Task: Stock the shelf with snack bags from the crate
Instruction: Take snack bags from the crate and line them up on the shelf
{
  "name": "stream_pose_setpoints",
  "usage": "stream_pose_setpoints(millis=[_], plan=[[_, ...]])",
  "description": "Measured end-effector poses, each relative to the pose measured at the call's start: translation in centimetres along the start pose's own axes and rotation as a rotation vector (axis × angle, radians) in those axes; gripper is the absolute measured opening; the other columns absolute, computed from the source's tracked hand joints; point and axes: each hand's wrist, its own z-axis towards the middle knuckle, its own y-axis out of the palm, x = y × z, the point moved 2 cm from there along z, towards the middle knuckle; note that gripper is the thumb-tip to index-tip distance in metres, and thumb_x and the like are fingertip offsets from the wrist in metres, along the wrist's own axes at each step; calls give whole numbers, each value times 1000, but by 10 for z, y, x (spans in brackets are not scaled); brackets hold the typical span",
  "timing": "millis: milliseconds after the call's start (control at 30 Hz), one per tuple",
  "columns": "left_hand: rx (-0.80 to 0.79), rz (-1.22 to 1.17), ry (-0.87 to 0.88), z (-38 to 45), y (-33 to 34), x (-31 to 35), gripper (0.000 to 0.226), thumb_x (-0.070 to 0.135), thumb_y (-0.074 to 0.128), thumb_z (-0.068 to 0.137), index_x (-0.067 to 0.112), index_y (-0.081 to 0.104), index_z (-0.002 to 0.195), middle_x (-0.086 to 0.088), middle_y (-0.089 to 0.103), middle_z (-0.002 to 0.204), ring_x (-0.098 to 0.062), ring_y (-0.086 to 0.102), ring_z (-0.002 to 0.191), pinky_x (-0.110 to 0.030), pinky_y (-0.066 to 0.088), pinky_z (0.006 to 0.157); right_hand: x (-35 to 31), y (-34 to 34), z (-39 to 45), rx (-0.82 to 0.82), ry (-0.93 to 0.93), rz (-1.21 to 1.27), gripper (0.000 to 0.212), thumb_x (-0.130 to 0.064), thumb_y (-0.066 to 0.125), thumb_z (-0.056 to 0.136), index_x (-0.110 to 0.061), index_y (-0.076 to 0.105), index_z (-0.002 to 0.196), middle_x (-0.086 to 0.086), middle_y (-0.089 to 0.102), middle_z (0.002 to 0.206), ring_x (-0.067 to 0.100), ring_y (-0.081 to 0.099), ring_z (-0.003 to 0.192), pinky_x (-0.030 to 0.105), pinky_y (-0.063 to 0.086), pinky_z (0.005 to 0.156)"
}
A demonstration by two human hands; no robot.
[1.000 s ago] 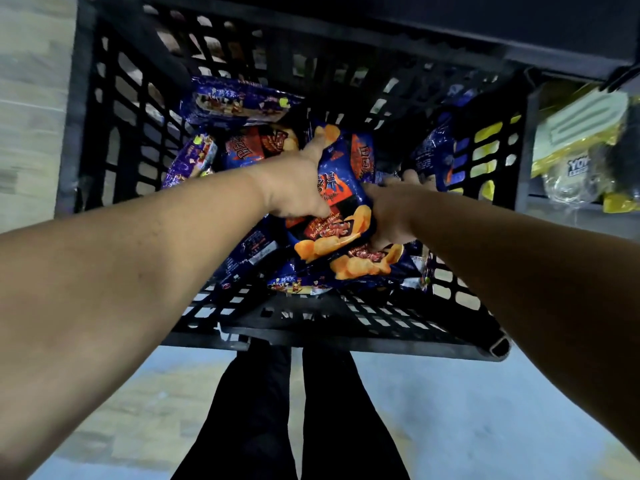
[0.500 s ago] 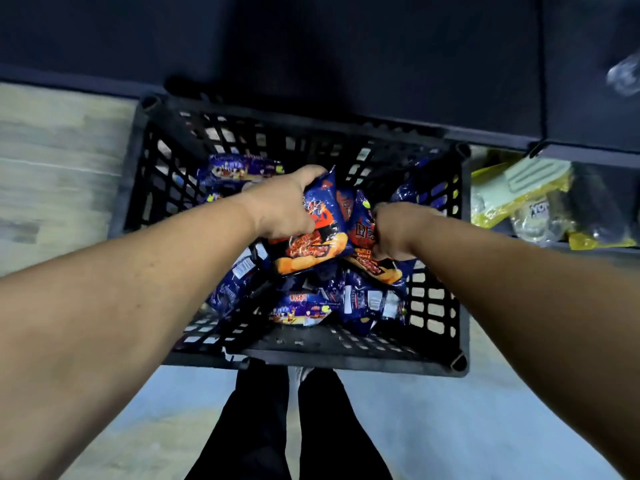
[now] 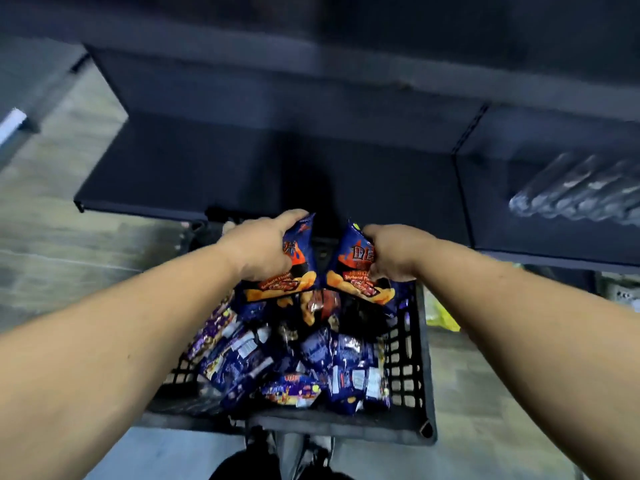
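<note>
My left hand grips a blue and orange snack bag above the far end of the black crate. My right hand grips a second snack bag of the same kind right beside it. Both bags are held upright, clear of the pile, just in front of the dark shelf. Several more blue snack bags lie loose in the crate below my forearms.
The dark shelf board spans the middle, with another shelf section to its right holding clear plastic packs. A yellow packet shows low beside the crate. Wood-look floor lies to the left.
Both hands have lifted their bags up out of the crate and toward the shelf. The view has tilted up, so the shelf now fills the upper frame.
</note>
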Motion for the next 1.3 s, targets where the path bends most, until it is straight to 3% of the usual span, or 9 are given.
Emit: stream_pose_setpoints(millis=[267,500,667,867,1067,1200,1300], plan=[[214,50,41,-37,-92,23,75,25,55,79,40,21,144,2,61,112,-26,55,108,-44,28,96,-20,-86,-53,178,-45,-21,60,-22,75,76,-28,45,127,-4,56,99,27,58,98,42,50,91],[340,49,95,-71,-166,37,50,27,54,78,34,37,125,9,64,82,-22,57,86,-39,27,88,-35,-152,-107,313,-123,-1,40,-22,69,75,-26,46,107,-2,61,91,18,61,79,36,55,75],[374,50,101,-93,-207,42,62,24,54,79,33,31,136,7,64,69,-16,57,78,-40,29,96,-45,-189,-134,366,-157,35,43,-25,73,72,-25,48,107,-2,63,95,18,63,85,38,56,79],[432,39,92,-101,-253,37,67,26,55,79,31,27,140,5,64,71,-17,59,78,-38,30,96,-58,-228,-141,521,-158,-36,64,-52,74,70,-28,44,121,-8,61,104,20,60,98,42,50,90],[517,81,98,-95,-309,12,75,25,59,79,28,22,145,8,60,74,-19,57,81,-43,30,97,-76,-273,-137,637,-124,-113,59,-53,72,76,-28,45,122,-6,61,114,22,57,104,39,48,89],[534,124,94,-74,-343,-13,78,24,61,79,23,21,146,7,60,77,-20,56,81,-47,28,104,-96,-301,-121,707,-98,-134,67,-51,69,79,-25,43,135,-1,58,129,23,54,114,34,47,86],[531,123,114,-51,-366,-29,71,24,63,79,19,29,141,1,61,78,-20,56,77,-44,38,93,-113,-319,-107,717,-74,-171,74,-48,68,81,-27,37,145,1,56,132,24,54,115,28,43,80]])
